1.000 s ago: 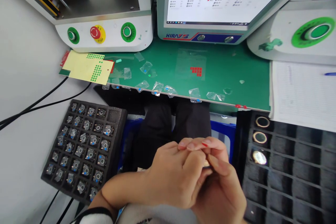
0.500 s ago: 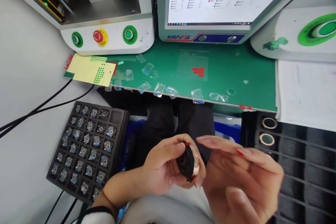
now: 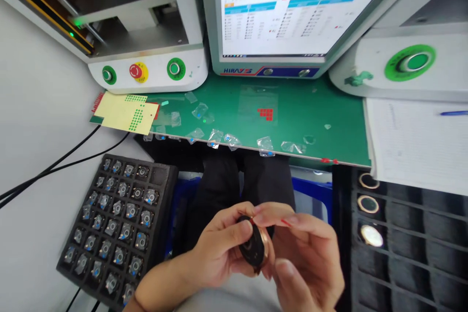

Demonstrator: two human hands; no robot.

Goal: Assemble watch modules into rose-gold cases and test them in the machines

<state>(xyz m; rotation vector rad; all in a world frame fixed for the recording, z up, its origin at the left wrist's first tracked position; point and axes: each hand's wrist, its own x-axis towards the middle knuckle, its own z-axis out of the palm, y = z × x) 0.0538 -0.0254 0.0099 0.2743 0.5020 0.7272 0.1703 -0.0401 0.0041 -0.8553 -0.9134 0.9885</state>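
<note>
1. Your left hand (image 3: 219,248) is gripping a round black disc (image 3: 252,246) with a copper-coloured rim, thumb on its dark face and fingers curled behind it.
2. Your right hand (image 3: 307,258) is closing on the same disc from the right, its fingertips (image 3: 278,214) touching the top edge and the thumb coming up from below.
3. You are holding the disc low in the middle, above your lap, just in front of the green mat (image 3: 292,112).
4. A black foam tray (image 3: 117,224) is sitting to your left, its pockets filled with small parts.
5. A dark slotted tray (image 3: 409,243) is lying to your right, with three round rings (image 3: 367,203) in its near column.
6. Scraps of clear film (image 3: 215,136) are lining the mat's near edge.
</note>
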